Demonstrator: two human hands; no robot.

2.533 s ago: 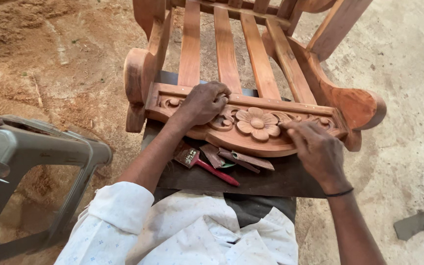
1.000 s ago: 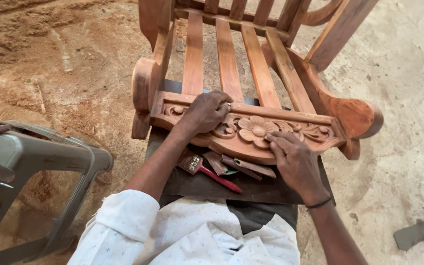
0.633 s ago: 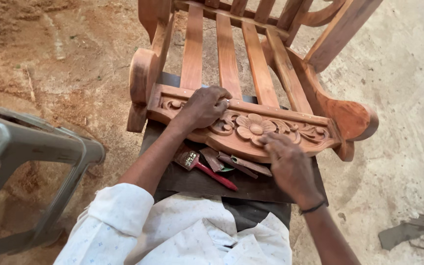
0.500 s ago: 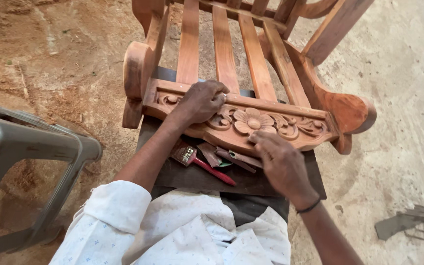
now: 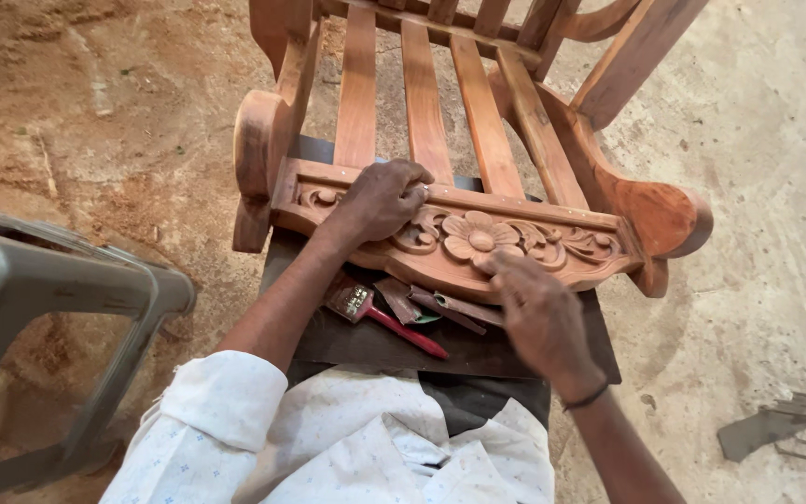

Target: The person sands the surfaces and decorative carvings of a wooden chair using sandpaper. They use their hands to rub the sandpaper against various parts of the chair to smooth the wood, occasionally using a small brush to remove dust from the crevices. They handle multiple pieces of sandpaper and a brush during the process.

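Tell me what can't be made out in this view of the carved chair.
- Whatever the right hand presses to the carved rail: hidden under blurred fingers.
- Left hand: covers part of the carving, palm contents unseen.
- Chair back: cut off by the top edge.
- Grey stool: cut by the left edge.
- Brush bristles: partly under the forearm.

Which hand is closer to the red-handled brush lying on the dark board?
The left hand, though only narrowly. It rests on the carved rail above the red-handled brush, gripping the rail's top edge. The right hand sits to the brush's right, on the rail's lower edge.
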